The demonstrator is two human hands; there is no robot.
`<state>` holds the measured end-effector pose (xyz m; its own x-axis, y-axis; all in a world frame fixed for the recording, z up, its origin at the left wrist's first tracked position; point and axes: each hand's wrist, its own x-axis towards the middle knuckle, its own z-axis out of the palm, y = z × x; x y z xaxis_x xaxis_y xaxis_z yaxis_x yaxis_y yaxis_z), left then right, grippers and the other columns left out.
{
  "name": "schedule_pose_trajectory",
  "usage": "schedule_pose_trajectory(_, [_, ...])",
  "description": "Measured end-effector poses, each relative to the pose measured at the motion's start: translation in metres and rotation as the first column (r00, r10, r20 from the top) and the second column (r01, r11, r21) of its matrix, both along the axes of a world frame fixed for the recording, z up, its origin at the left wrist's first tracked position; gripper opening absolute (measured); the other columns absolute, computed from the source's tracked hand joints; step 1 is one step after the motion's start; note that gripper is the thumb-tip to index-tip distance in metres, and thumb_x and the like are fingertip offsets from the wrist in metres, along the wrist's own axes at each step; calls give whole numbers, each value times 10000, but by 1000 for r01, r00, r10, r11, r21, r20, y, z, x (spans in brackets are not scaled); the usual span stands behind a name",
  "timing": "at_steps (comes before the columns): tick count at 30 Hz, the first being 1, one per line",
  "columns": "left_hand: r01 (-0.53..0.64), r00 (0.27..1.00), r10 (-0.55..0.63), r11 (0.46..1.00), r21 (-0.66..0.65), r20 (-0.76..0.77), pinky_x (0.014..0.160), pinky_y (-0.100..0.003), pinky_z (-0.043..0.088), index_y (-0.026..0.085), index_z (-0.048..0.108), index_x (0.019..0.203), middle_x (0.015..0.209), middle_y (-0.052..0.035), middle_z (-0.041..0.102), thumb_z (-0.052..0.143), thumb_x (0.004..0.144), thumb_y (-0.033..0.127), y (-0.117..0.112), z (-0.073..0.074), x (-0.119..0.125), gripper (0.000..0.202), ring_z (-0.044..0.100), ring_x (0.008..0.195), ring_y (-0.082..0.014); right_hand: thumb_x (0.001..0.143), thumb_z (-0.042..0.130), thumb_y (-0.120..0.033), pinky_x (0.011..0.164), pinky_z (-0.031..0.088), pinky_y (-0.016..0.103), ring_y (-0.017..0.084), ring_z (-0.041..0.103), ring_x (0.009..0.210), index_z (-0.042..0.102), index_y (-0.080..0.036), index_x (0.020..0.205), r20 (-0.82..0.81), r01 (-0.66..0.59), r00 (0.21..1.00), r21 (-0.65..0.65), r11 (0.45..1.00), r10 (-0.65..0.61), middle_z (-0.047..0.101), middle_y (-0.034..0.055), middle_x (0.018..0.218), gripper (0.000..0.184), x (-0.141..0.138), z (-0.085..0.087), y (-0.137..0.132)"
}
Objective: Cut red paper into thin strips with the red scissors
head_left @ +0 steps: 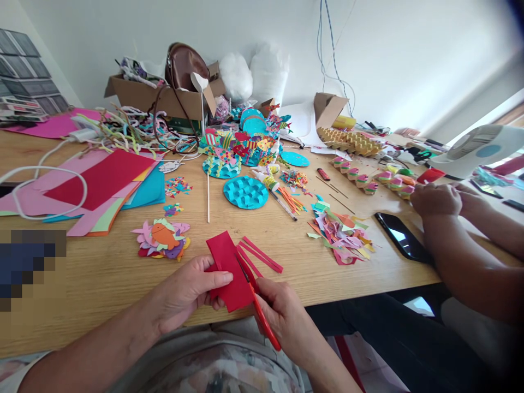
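My left hand (190, 292) pinches a red sheet of paper (227, 267) at its left edge, near the table's front edge. My right hand (282, 311) is closed round red-handled scissors (262, 316), whose blades lie in the paper. Several narrow red strips (262, 255) hang from the sheet's right side, still joined to it.
On the wooden table (102, 273) lie a pile of paper fish shapes (164, 239), paper scraps (339, 232), teal paper discs (245, 192), coloured sheets (102, 183) and a black phone (401, 237). Another person's hands (438, 199) work at the right. Cardboard boxes (164, 95) stand at the back.
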<state>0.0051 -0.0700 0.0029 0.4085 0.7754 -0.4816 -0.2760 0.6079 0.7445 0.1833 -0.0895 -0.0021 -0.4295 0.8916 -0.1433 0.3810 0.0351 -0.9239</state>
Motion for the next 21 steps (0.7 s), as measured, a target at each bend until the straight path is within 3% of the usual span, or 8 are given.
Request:
schedule_pose_trajectory(6, [25, 1000, -25, 1000, 3, 6, 476, -187, 392, 148, 667, 817, 696, -15, 652, 714, 645, 257, -3, 0, -1, 209, 520, 541, -89, 876, 397, -426, 451, 298, 202, 103, 416, 512, 512, -164, 649, 84, 2, 996, 44, 999, -5, 461, -14, 534, 365, 0, 0, 0])
schedule_pose_trajectory(12, [72, 997, -71, 997, -24, 37, 548, -215, 407, 157, 659, 922, 743, -35, 651, 688, 675, 248, -6, -2, 0, 265, 548, 615, -119, 875, 372, -468, 444, 288, 197, 99, 414, 500, 511, -167, 659, 61, -7, 998, -1, 1000, 7, 458, -23, 513, 396, -1, 2, -1])
schedule_pose_trajectory(21, [84, 994, -81, 995, -50, 69, 614, -234, 422, 155, 655, 935, 742, -32, 641, 657, 709, 212, -6, 0, 0, 234, 558, 641, -122, 878, 366, -480, 449, 276, 208, 96, 404, 490, 524, -164, 673, 55, 15, 998, 3, 1000, -15, 442, -30, 503, 409, -3, -2, -1])
